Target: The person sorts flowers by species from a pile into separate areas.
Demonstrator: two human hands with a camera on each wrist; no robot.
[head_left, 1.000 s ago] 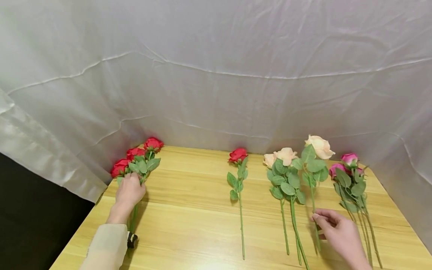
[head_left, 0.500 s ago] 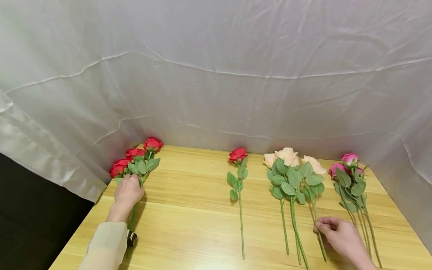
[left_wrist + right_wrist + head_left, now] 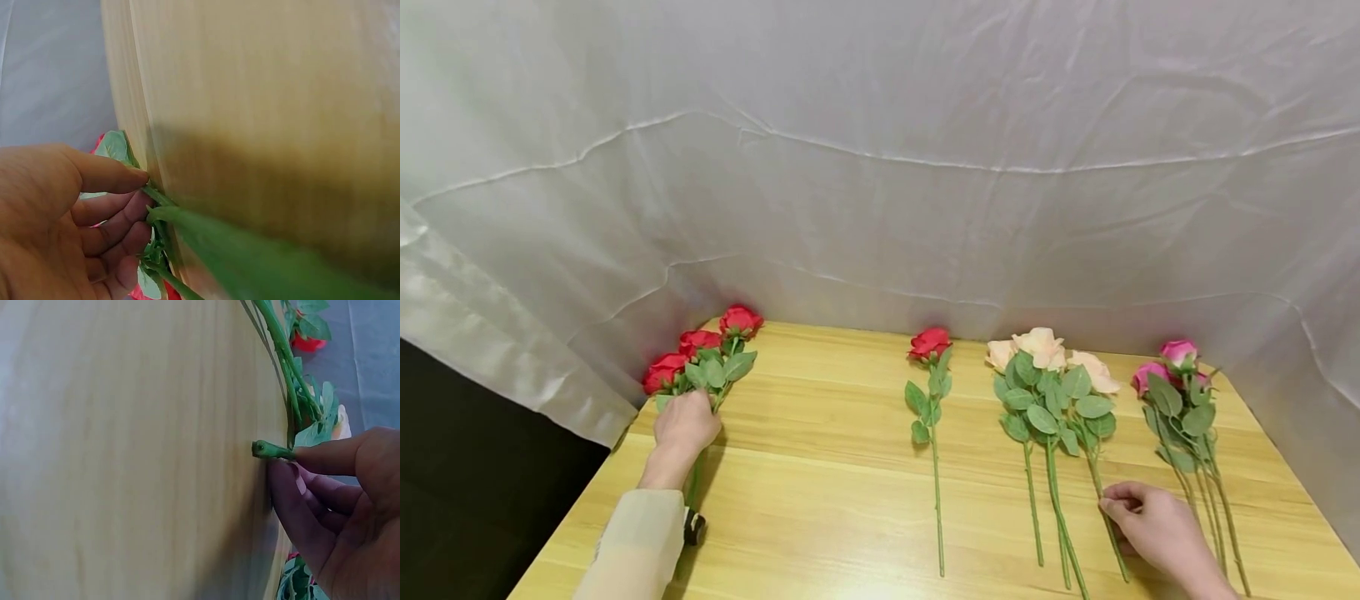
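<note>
At the table's left, my left hand pinches a green stem among the red roses, whose heads point to the back edge. In the left wrist view, thumb and fingertips meet on that stem, with a big blurred leaf below. On the right side my right hand pinches the lower stem of a peach rose. Its head lies beside the other peach roses, leaves overlapping theirs. The right wrist view shows the cut stem end poking out past my thumb and finger.
A single red rose lies mid-table, stem toward me. Several pink roses lie at the right, close beyond my right hand. Grey-white cloth hangs along the back and sides of the wooden table.
The peach rose in my right hand has come down from above the table and shifted left against the other peach roses. My left hand has stayed nearly still.
</note>
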